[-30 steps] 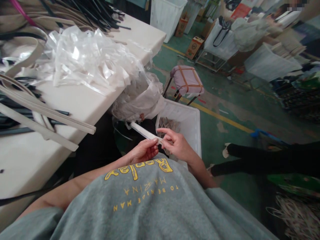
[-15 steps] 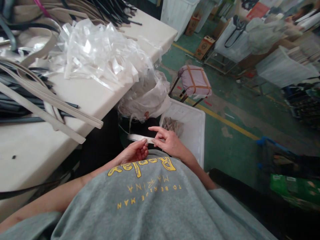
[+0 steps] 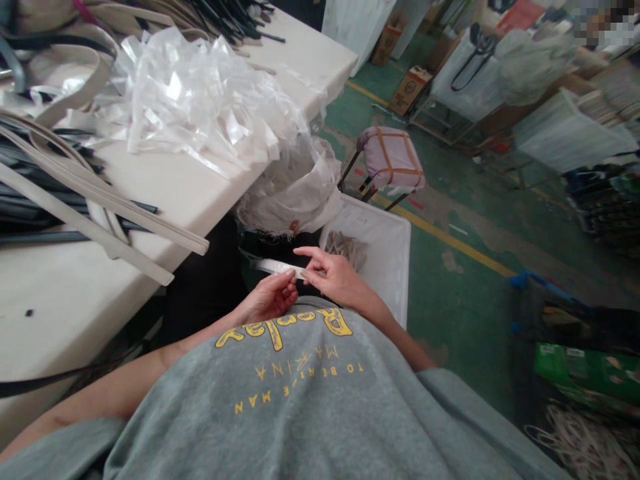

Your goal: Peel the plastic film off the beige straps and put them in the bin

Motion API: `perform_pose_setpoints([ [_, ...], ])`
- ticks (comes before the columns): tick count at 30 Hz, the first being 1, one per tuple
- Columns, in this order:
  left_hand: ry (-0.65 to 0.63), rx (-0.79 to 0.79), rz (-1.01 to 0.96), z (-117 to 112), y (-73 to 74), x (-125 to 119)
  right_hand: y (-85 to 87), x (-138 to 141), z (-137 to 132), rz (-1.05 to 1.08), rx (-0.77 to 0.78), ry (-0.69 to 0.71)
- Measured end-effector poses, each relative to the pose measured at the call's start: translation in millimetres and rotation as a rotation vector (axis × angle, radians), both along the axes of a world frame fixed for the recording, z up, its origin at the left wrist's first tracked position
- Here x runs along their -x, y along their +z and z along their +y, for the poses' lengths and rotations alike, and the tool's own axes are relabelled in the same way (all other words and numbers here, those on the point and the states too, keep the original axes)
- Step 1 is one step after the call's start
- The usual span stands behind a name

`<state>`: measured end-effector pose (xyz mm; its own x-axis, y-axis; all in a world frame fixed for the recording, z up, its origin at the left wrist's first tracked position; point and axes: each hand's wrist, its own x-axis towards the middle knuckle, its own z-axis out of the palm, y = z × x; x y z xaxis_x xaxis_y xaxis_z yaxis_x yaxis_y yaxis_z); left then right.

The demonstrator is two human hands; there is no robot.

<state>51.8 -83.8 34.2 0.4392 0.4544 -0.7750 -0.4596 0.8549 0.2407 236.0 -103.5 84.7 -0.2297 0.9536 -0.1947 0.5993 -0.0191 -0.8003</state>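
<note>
A short pale strip (image 3: 270,266) stretches between my two hands, in front of my grey shirt. My left hand (image 3: 270,294) is closed, pinching the strip between thumb and fingers near its middle. My right hand (image 3: 336,277) pinches the strip's right end with thumb and fingers, its index finger held out above. The strip's left end sticks out past my left thumb over dark legs. Right behind my right hand is a white plastic bin (image 3: 383,250) with thin beige strips (image 3: 347,248) lying in it.
On the white table (image 3: 145,180) at left lie a heap of clear plastic film strips (image 3: 200,100), beige straps (image 3: 100,200) and dark straps. A white sack (image 3: 295,193) hangs by the table edge. A padded stool (image 3: 393,159) stands beyond the bin. Boxes and crates line the floor behind.
Both hands keep hold of the strip and have shifted only slightly. The view has tilted a little, showing a pile of pale cords at the lower right.
</note>
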Motion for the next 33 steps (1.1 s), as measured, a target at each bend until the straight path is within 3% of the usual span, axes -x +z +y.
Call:
perform_pose_setpoints([
  [3,0.062,-0.001,0.01,4,3.4,0,14.0,-17,-5,0.02,-0.025,-0.042],
  [6,0.038,-0.013,-0.03,5,3.8,-3,21.3,-21,-7,0.008,-0.05,-0.079],
  [11,-0.051,-0.045,0.011,7,1.7,-7,1.9,-4,4,-0.045,0.003,-0.022],
  [17,0.117,-0.13,0.059,24,6.5,-2,4.7,-32,-7,0.021,-0.008,-0.118],
  [25,0.008,-0.16,0.073,24,6.4,-18,-10.4,-13,5,0.065,-0.089,-0.109],
  [29,0.096,-0.138,0.066,34,7.2,-12,-1.9,-40,-11,0.082,-0.156,-0.072],
  [33,0.108,-0.119,0.035,40,7.9,-8,11.7,-59,-34,0.299,-0.279,0.063],
])
